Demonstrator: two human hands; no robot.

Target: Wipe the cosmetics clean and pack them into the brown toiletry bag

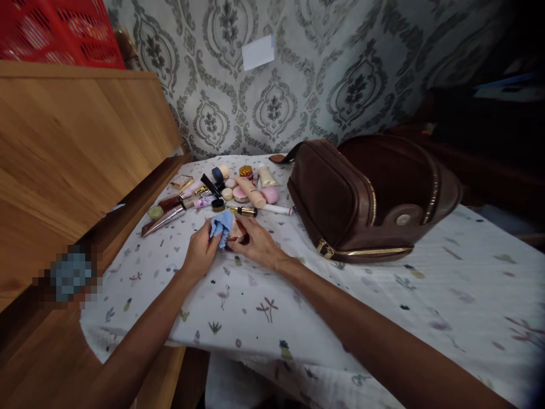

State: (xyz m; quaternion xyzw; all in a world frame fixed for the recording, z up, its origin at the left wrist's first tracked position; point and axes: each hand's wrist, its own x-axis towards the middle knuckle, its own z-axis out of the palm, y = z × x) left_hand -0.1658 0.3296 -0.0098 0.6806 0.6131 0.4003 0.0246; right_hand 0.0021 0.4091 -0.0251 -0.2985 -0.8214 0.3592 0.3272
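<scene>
My left hand point(200, 250) is closed around a small blue cloth point(221, 226) and presses it against a small pinkish cosmetic item point(237, 232). My right hand point(255, 243) grips that item from the right, with its fingers curled around it. Both hands rest on the white patterned sheet point(340, 307). Just beyond them lies a cluster of cosmetics point(230, 193): tubes, small jars, compacts and a dark bottle with a gold cap point(244, 211).
An open brown leather bag point(357, 199) with gold zips lies to the right of the cosmetics. A wooden headboard or cabinet point(76, 153) stands along the left. Patterned wallpaper point(298, 74) backs the scene, and a red crate point(55, 31) sits at the top left.
</scene>
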